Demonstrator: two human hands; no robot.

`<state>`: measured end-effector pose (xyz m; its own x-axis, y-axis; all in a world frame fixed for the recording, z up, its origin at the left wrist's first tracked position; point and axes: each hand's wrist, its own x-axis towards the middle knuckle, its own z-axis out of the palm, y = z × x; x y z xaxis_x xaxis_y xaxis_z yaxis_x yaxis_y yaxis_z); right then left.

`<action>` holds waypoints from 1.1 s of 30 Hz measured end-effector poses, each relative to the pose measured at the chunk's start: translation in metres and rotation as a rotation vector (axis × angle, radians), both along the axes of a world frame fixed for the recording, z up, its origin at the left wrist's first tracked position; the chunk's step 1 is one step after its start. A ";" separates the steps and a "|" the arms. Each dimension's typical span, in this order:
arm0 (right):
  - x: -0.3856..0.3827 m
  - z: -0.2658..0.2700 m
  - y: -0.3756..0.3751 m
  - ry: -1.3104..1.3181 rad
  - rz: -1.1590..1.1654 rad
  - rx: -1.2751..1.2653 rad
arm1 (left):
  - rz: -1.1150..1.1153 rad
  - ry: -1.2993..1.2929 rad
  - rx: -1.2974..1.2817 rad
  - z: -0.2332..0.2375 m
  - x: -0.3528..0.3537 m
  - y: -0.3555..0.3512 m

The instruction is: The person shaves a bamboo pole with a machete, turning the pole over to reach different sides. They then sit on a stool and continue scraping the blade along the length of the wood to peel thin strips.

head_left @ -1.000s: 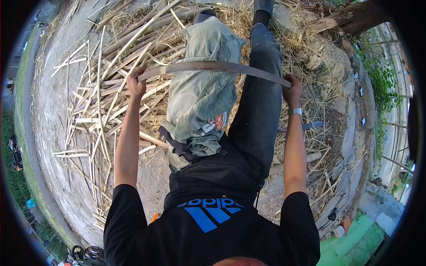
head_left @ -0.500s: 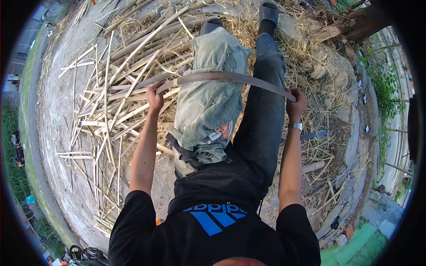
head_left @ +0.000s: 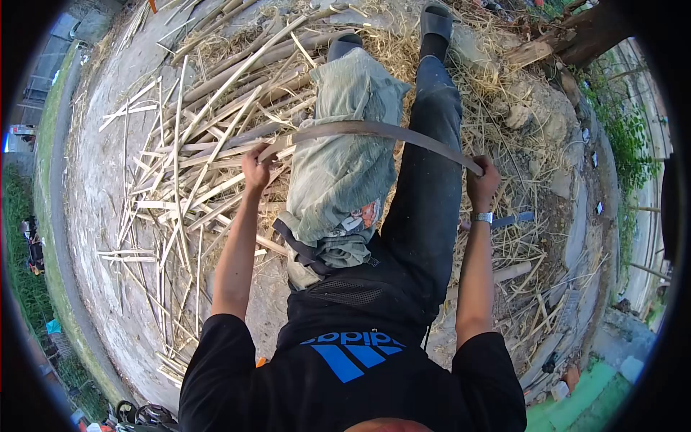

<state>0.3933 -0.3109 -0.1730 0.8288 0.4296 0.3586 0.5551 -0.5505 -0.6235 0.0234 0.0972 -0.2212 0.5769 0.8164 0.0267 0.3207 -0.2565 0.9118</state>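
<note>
A brown bamboo strip [head_left: 353,128] bows upward across my lap, held at both ends. My left hand [head_left: 257,169] is closed on its left end, beside a pale node. My right hand [head_left: 484,183] grips the other end, with a metal watch on that wrist. Beneath the strip, a dusty grey-green cloth [head_left: 342,169] covers my left leg. A flat, blue-grey, blade-like piece [head_left: 512,219] lies on the ground beside my right wrist, partly hidden by it.
Many split bamboo strips [head_left: 209,147] and poles [head_left: 270,57] lie piled at the left and ahead. Straw-like shavings [head_left: 497,101] litter the ground around my outstretched right leg [head_left: 428,173]. A thick tree trunk [head_left: 590,36] stands at the upper right.
My right hand has moved slightly down and turned on the strip's end. My left hand has shifted a little down, its fingers more extended along the strip. The strip still spans both hands.
</note>
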 end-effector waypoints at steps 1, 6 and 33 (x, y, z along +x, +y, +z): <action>-0.003 0.012 0.000 0.051 -0.112 -0.034 | -0.010 0.014 0.050 0.008 -0.004 0.005; -0.004 -0.038 0.007 -0.097 0.033 0.007 | 0.023 0.034 0.174 -0.036 0.013 -0.021; 0.028 0.079 -0.036 -0.467 -0.071 -0.168 | 0.229 0.015 1.075 0.102 -0.036 0.044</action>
<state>0.4208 -0.3472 -0.0945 0.6251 0.4616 0.6294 0.7117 -0.6682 -0.2167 -0.0126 0.1412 -0.1189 0.4212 0.4591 0.7822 0.4714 -0.8476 0.2437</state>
